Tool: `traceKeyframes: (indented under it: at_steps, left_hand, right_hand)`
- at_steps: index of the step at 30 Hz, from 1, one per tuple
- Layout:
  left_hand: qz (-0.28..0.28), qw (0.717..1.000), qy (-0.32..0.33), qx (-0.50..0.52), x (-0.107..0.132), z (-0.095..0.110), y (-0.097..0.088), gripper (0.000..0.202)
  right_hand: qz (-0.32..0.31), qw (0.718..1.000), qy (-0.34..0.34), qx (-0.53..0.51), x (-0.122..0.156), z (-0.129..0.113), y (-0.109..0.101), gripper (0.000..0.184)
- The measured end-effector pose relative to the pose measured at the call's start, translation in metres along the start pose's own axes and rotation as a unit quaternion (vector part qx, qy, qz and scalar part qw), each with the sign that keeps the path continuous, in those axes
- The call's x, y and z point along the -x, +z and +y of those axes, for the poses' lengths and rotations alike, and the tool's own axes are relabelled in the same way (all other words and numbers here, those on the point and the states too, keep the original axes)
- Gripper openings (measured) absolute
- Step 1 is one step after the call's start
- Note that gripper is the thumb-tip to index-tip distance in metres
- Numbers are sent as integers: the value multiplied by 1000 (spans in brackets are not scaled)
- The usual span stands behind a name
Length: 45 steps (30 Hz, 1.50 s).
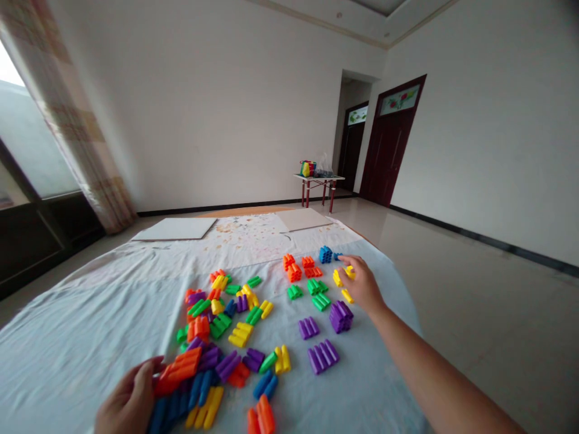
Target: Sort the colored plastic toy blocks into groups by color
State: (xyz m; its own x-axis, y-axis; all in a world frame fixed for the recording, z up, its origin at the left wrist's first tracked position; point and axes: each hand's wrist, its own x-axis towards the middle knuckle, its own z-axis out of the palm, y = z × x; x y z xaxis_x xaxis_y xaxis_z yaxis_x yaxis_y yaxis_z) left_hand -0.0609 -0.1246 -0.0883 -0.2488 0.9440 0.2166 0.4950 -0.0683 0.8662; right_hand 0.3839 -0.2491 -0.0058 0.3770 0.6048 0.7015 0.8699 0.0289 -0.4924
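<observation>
Ribbed plastic toy blocks in bright colours lie on a pale blue cloth (90, 325). A jumbled heap (212, 325) fills the left part, and sorted groups (312, 289) of orange, green and purple blocks stand to its right. My left hand (129, 401), at the bottom edge, grips the end of an orange block (178, 371). My right hand (359, 280) rests among the sorted groups, its fingers around a small yellow block (349, 272). Its fingertips are close to a blue block (325, 254), with more small yellow blocks (347, 295) next to the palm.
Two white boards (174, 229) lie on the stained far end of the cloth. A small red-legged table (319, 178) holding a plastic bag stands by the far wall. Tiled floor (474, 301) spreads to the right, with dark doors (389, 141) beyond.
</observation>
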Motion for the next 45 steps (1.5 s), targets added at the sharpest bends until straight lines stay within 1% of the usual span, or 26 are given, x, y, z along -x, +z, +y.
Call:
traceKeyframes:
  at_steps: [1,2,3,5,7,10,14,17,20,23,26,29,31,33,35,37,40,43,45]
  left_hand:
    - [-18,999,-28,14,1,3,-1,44]
    - [-22,999,-47,17,2,5,-1,44]
    - [-23,998,-50,23,4,7,-1,43]
    - [-16,998,-50,36,7,11,-2,42]
    - [-11,998,-43,43,10,15,-1,42]
    - [-9,998,-40,48,14,20,-2,41]
    - [-16,998,-37,53,16,22,-3,40]
    - [-22,998,-30,60,16,20,-2,40]
    - [-33,997,-28,67,17,21,-3,41]
    - [-41,997,-19,54,21,27,-5,41]
    - [-49,999,0,4,27,35,-6,39]
    - [-61,996,47,-52,31,41,-4,38]
    - [-73,989,96,-83,35,45,-3,37]
    - [-90,981,137,-105,39,50,0,36]
    - [-107,976,152,-110,43,54,3,35]
    - [-121,977,148,-95,47,56,8,35]
    - [-139,979,136,-60,56,57,19,36]
    - [-145,983,109,-28,70,61,32,41]
    - [-161,983,91,4,82,69,39,47]
  right_hand:
    - [-1,999,-23,-35,6,-19,1,26]
    - [-14,997,-41,-67,14,-38,3,24]
    - [-36,993,-53,-98,23,-57,8,22]
    - [-108,980,-76,-150,44,-92,20,23]
    - [-185,960,-97,-189,62,-118,36,24]
    - [-267,937,-106,-199,82,-143,60,26]
    - [-333,921,-116,-168,95,-160,87,31]
    - [-356,913,-132,-150,102,-167,102,41]
    - [-373,908,-140,-133,104,-171,106,40]
    - [-395,899,-154,-113,100,-170,97,34]
    - [-410,896,-152,-76,92,-165,83,31]
    - [-406,901,-137,-65,87,-157,76,31]
    - [-390,909,-127,-81,87,-152,76,34]
    - [-357,922,-114,-102,89,-149,78,36]
    - [-317,934,-108,-123,92,-148,80,33]
    - [-281,943,-112,-139,94,-147,80,30]
    - [-243,951,-120,-150,94,-146,80,28]
    - [-208,959,-124,-149,92,-142,80,29]
    - [-188,962,-128,-147,90,-138,81,29]
